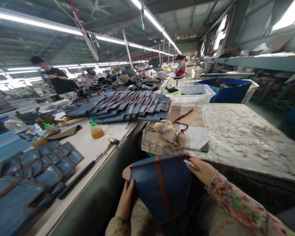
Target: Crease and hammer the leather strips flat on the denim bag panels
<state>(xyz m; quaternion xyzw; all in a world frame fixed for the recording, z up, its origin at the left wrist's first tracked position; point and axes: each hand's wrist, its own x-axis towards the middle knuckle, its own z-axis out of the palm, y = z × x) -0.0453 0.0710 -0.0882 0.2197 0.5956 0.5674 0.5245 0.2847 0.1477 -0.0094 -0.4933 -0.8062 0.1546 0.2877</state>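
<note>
the mottled counter spreads out on the right; the pale counter on the left bears a stack of blue pieces. between the two counters, the blue panel is held up just this side of a patterned cloth. a hammer lies along the pale counter's edge. the left hand is clamped on the panel's left side, the right hand on its upper right corner. near the hammer stands a bottle.

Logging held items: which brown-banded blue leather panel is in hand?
The curved blue panel between left hand and right hand; the other panels lie in overlapping piles.
</note>
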